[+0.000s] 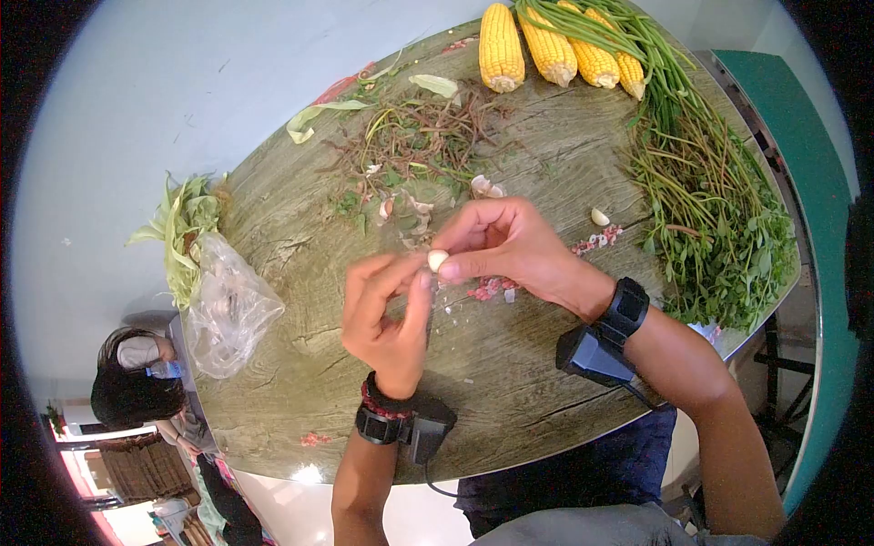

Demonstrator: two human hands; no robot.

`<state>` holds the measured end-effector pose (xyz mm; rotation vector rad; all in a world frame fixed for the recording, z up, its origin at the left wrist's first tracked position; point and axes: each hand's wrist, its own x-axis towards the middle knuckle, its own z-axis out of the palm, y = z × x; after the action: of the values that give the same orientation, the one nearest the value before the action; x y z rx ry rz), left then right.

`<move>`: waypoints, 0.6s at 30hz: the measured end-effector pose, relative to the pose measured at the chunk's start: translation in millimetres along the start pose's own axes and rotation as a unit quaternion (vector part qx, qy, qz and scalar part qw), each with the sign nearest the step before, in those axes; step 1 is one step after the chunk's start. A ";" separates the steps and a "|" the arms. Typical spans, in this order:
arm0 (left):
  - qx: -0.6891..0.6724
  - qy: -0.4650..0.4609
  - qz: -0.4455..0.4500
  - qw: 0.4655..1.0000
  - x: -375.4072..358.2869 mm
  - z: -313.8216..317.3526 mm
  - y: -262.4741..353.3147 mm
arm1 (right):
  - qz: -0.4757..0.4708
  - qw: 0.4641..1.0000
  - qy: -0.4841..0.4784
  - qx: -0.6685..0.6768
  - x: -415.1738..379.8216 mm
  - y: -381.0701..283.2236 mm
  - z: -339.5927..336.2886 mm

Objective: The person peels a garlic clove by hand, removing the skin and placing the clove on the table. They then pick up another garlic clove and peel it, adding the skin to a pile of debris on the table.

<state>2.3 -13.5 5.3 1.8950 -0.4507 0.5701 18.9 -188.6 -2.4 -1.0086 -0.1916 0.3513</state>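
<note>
Over the middle of the wooden table, my right hand [514, 250] pinches a small white garlic clove [438, 260] between thumb and fingertips. My left hand [391, 314] comes up to the clove from the left, its thumb and forefinger nearly together at the clove's lower left side; whether they grip it or a bit of skin is not clear. Beyond the hands lie garlic skins [487, 187] and an unpeeled clove [386, 208]. Another peeled clove [600, 217] rests to the right of my right hand.
Corn cobs [501, 50] lie at the table's far edge. Long green stems and leafy greens [719, 200] cover the right side. A pile of trimmed stems [428, 132] sits behind the hands. At left are husks [188, 227] and a plastic bag [229, 309]. Another person [141, 378] is at lower left.
</note>
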 end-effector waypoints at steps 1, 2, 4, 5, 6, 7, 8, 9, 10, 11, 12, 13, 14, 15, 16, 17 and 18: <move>0.008 0.002 0.007 1.000 -0.2 -0.1 -0.9 | -0.002 1.000 0.001 0.002 0.0 -0.3 1.0; 0.016 0.003 0.013 1.000 -0.4 -0.2 -1.5 | -0.004 1.000 0.002 0.004 0.1 -0.3 1.8; 0.031 -0.008 0.012 0.999 -2.0 -1.6 -1.6 | -0.023 1.000 0.000 -0.007 1.5 3.5 1.0; 0.038 -0.013 0.011 0.999 -2.6 -2.1 -1.7 | -0.032 0.999 -0.001 -0.013 2.0 4.7 0.7; 0.038 -0.010 0.013 0.999 -2.8 -2.0 -2.4 | -0.025 0.999 0.003 -0.027 1.8 4.5 0.8; 0.039 -0.008 0.014 0.999 -3.2 -1.9 -3.5 | -0.017 0.999 0.006 -0.041 1.3 3.8 0.9; 0.040 -0.005 0.016 0.999 -3.3 -1.8 -4.5 | -0.010 0.998 0.009 -0.055 1.0 3.1 1.2; 0.036 0.003 0.016 0.999 -2.7 -1.1 -5.1 | -0.002 0.998 0.008 -0.063 0.8 1.8 1.4; 0.032 0.010 0.017 0.999 -1.8 0.0 -5.8 | 0.007 0.997 0.007 -0.071 0.4 0.4 1.6; 0.028 0.017 0.017 0.999 -1.3 0.6 -6.0 | 0.015 0.997 0.006 -0.078 0.4 -0.2 1.8; 0.022 0.018 0.010 1.000 -1.3 0.6 -6.0 | 0.015 0.997 0.003 -0.073 0.8 1.0 1.8; 0.015 0.019 0.003 1.000 -1.4 0.6 -6.0 | 0.015 0.998 0.000 -0.067 1.7 3.1 1.8; 0.009 0.020 -0.004 1.000 -1.3 0.6 -5.9 | 0.015 0.998 -0.004 -0.062 2.2 4.2 1.8; 0.006 0.019 -0.005 1.000 -1.3 0.6 -6.3 | 0.023 0.997 -0.006 -0.067 1.7 2.3 2.2; 0.004 0.018 -0.005 1.000 -1.4 0.6 -6.9 | 0.032 0.997 -0.008 -0.071 0.7 -1.1 3.0; 0.001 0.017 -0.006 1.000 -1.4 0.7 -7.2 | 0.040 0.996 -0.010 -0.076 0.1 -3.0 3.4; -0.003 0.017 -0.008 1.000 -1.2 0.8 -6.7 | 0.042 0.997 -0.013 -0.067 0.0 -3.0 3.5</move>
<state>5.1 -11.7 -0.7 1.8799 -0.4140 0.5877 18.4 -187.3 2.0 -1.1464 -0.1992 0.4323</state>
